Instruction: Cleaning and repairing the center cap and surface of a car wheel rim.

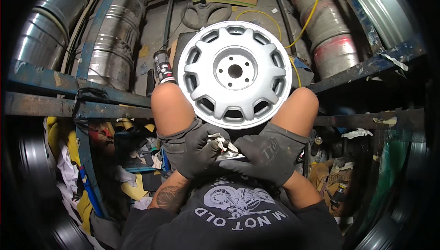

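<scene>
My left hand point(199, 153), in a dark grey work glove, is closed around a crumpled white rag point(219, 141) with a small red mark, held in front of my lap. Close beside it, my right hand point(263, 156), gloved alike, has its fingers curled around a flat thing with a bright, shiny edge point(230, 157). Most of that flat thing is hidden by the gloves, so its kind does not show. Just beyond both hands, a silver alloy wheel point(235, 98) lies face up between my knees. Neither hand touches it.
A black can or bottle point(162, 65) stands beside my left knee. Blue metal racks point(110, 97) with stacked steel wheels point(112, 39) flank me. A yellow hose point(308, 18) runs along the floor at the far right. Beyond the wheel lies a steering wheel point(206, 16).
</scene>
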The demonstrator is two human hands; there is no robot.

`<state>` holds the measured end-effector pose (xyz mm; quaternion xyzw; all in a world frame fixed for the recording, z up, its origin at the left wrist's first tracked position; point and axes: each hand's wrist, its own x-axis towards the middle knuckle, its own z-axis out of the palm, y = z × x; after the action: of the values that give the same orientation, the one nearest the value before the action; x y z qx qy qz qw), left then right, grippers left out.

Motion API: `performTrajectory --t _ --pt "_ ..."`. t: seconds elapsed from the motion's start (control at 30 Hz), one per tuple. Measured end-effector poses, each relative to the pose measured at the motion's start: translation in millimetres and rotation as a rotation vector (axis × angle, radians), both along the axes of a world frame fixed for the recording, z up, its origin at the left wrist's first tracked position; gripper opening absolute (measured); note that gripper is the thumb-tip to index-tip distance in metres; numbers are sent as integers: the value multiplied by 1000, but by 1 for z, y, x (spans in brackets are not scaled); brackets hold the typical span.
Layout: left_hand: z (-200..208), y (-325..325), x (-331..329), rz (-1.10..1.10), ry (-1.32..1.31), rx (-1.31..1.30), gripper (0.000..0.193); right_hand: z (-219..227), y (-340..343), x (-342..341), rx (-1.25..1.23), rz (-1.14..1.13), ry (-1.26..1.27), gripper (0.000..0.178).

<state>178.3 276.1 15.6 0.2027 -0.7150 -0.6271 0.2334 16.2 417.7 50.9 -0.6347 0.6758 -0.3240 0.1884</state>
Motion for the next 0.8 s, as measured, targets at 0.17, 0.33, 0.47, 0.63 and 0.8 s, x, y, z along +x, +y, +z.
performTrajectory --t 0.17,0.33,0.47,0.63,0.8 --pt "-1 16 4 136 37 -4 11 0 6 11 -35 8 35 48" --pt "8 23 12 210 -19 296 10 -14 13 15 -166 48 136 40" --pt "-3 18 9 197 -110 404 18 0 5 10 -191 139 182 21" --pt "-48 4 12 357 -41 543 29 6 12 11 -240 242 199 13" --pt "-44 1 30 490 -29 599 33 3 20 20 -297 208 199 20"
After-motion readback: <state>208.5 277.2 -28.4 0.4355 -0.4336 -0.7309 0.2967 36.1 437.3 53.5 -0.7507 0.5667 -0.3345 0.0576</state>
